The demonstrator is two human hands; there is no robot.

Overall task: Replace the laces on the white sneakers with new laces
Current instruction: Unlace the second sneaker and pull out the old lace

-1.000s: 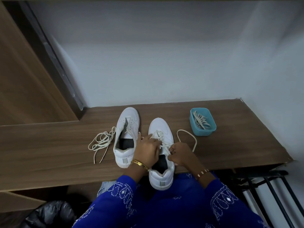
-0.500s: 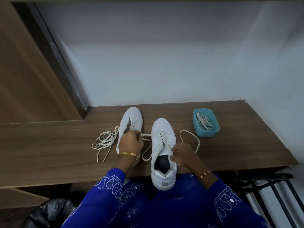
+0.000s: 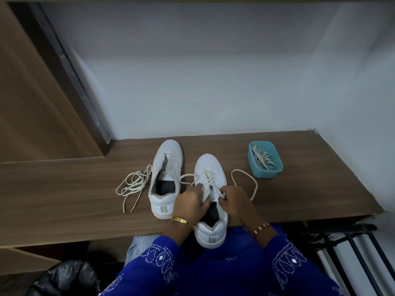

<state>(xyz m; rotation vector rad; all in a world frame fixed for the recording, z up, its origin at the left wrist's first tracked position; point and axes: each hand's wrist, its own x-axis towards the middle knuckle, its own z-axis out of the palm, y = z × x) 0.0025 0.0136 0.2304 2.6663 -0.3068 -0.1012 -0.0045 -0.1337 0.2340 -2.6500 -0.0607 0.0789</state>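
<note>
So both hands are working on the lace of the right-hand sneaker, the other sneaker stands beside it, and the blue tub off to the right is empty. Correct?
Not quite: the blue tub is not empty; the head view shows laces lying in it. The rest holds: both the left hand and right hand are on the lace of the right-hand sneaker, with the other sneaker beside it.

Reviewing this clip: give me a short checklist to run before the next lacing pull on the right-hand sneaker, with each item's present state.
1. Right hand pinches the lace end: ok.
2. Left hand steadies the tongue of the sneaker being laced: ok.
3. Sneaker fully on the wooden bench: not ok, its heel overhangs the front edge.
4. Free lace loop untangled on the bench: ok.
5. Which eyelet comes next: cannot tell, the hands cover it.
6. Spare laces in the blue tub: ok.
</note>
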